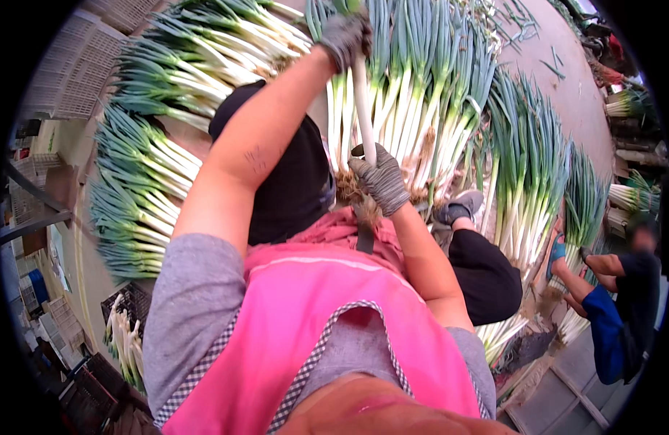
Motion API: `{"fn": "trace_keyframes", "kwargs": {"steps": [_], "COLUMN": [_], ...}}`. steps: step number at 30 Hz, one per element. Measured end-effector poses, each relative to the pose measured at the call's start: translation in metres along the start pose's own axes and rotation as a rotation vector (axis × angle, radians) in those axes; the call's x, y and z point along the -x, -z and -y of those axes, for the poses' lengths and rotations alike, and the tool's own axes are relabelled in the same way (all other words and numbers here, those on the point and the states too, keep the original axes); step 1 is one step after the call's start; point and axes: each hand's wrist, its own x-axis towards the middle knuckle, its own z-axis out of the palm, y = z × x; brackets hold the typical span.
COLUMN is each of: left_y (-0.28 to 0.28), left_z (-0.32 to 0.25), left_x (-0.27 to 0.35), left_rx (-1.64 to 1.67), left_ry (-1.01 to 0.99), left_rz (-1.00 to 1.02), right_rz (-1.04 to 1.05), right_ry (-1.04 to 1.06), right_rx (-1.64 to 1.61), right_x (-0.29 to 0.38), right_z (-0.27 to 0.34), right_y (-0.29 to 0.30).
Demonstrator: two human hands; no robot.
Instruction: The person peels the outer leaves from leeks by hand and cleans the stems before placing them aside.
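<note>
A thick long green onion is held lengthwise in front of me, its leaves towards the top of the view. My left hand, in a dark grey glove, grips it near the start of the leaves. Around the lower white stem closes my right hand, in a striped grey knit glove. Brown roots hang just below that hand, over my pink apron. Beneath and beyond both hands lies a broad row of green onions, roots towards me.
More green onions lie in bunches to the left, and others to the right. Plastic crates stand at far left; a crate at lower left has onions beside it. A co-worker sits at far right near bundled onions.
</note>
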Motion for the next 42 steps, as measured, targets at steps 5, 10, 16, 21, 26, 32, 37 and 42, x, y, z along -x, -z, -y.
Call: {"fn": "trace_keyframes", "kwargs": {"steps": [5, 10, 16, 21, 26, 32, 37, 42], "left_y": [0.017, 0.011, -0.016, 0.012, 0.067, 0.039, 0.028, 0.014], "left_z": [-0.013, -0.012, -0.018, -0.047, -0.071, -0.074, -0.092, -0.106], "left_x": [-0.004, 0.028, 0.08, 0.08, 0.064, 0.057, 0.095, 0.108], "left_rx": [0.046, 0.06, 0.074, 0.051, -0.47, -0.702, -0.299, -0.473], "left_ry": [-0.034, -0.241, -0.096, -0.168, -0.609, -0.741, -0.387, -0.38], "left_rz": [-0.185, -0.068, -0.25, -0.354, -0.628, -0.402, -0.053, -0.046], "right_rz": [0.063, -0.108, -0.192, -0.219, -0.023, 0.119, 0.082, -0.482], "right_ry": [-0.095, 0.093, 0.173, 0.402, 0.416, 0.332, 0.029, -0.222], "right_rx": [-0.06, 0.101, 0.283, 0.467, 0.34, 0.419, 0.505, 0.067], "right_x": [0.042, 0.044, 0.025, 0.008, -0.068, -0.221, -0.147, -0.108], "right_z": [-0.008, -0.007, 0.001, 0.002, 0.037, -0.006, -0.115, -0.199], "right_y": [0.014, 0.01, 0.006, -0.021, -0.053, -0.073, -0.056, 0.062]}}
